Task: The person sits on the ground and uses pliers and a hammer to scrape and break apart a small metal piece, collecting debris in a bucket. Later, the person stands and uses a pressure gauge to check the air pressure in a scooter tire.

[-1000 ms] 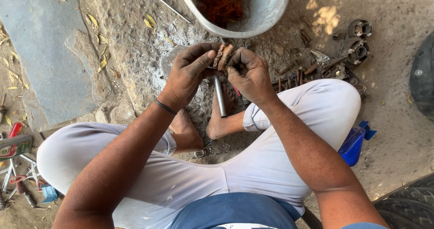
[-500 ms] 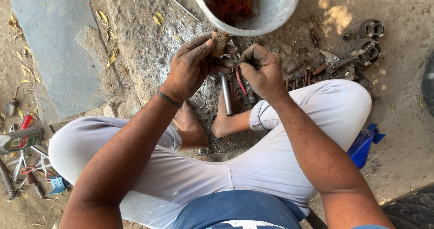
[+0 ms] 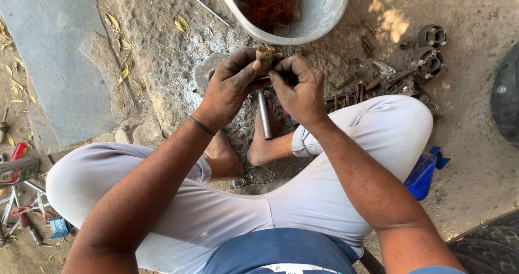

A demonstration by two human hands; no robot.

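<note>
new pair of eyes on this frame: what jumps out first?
Both grimy hands, left hand and right hand, pinch a small rusty brown part at centre. Below them hangs a slim grey metal rod. Above sits a pale round basin holding reddish-brown fibre.

I see my left hand and right hand meeting around a small brownish part, a metal rod hanging beneath them, just below a grey basin on the ground.
</note>
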